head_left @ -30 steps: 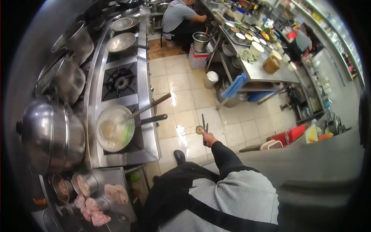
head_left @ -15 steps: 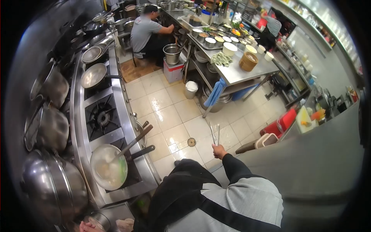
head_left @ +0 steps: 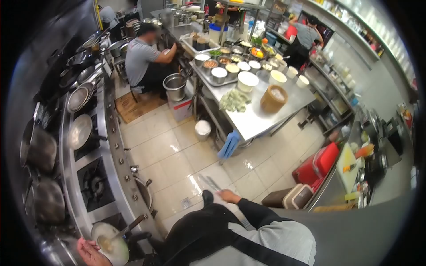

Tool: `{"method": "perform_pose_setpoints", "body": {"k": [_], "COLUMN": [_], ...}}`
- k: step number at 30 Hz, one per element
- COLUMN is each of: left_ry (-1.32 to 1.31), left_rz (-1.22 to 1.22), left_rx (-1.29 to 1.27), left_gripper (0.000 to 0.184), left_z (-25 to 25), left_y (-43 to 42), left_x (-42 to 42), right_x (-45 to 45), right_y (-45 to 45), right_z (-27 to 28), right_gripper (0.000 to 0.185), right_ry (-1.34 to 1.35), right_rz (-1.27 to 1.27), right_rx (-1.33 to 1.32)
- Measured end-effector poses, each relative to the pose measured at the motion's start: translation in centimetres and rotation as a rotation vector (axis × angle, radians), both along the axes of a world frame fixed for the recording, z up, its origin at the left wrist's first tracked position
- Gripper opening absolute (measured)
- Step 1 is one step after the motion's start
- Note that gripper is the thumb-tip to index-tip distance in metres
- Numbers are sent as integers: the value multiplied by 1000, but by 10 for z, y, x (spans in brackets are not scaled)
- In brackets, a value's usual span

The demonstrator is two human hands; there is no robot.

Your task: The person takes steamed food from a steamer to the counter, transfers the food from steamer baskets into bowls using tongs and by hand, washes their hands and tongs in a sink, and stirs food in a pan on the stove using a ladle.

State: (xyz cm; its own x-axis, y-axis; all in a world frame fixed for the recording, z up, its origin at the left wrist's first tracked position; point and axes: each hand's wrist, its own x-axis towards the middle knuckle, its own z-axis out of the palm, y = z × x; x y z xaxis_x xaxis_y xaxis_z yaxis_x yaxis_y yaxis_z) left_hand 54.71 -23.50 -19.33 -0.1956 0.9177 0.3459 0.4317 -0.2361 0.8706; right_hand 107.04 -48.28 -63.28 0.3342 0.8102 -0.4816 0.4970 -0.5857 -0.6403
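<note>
My right hand [head_left: 230,196] grips a pair of metal tongs [head_left: 212,182], blurred by motion, held low over the tiled floor. At the lower left, my left hand [head_left: 91,253] hovers beside a pan [head_left: 119,248], its fingers loosely apart and nothing visible in them. Pale liquid fills this pan, which sits on the stove. A ladle [head_left: 133,224] with a dark handle rests in it. The pan's lower edge is partly cut off by the frame.
A long stove [head_left: 115,146] with pans runs along the left. Ahead stands a steel table [head_left: 253,126] bearing several food tubs, a cloth [head_left: 236,100] and a bamboo container [head_left: 274,99]. A seated person [head_left: 144,60] is beside it. Red bins [head_left: 310,165] stand at the right.
The view has moved forward toward the steel table. My right hand and tongs have shifted left and lower in view. My left hand has come further into view beside the pan.
</note>
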Motion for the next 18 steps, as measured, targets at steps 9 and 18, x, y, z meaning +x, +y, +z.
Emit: {"method": "perform_pose_setpoints", "body": {"k": [9,18], "left_ry": [362,202], "left_rz": [-509,-653], "left_rx": [34,-354], "left_gripper": [19,16], "left_z": [-4,-106], "left_y": [72,201], "left_x": [221,298], "right_x": [55,183], "right_y": [247,336], "right_z": [214,231], "right_gripper": [58,51], "right_ry": [114,63], "right_rz": [133,-80], "right_rx": [309,296]}}
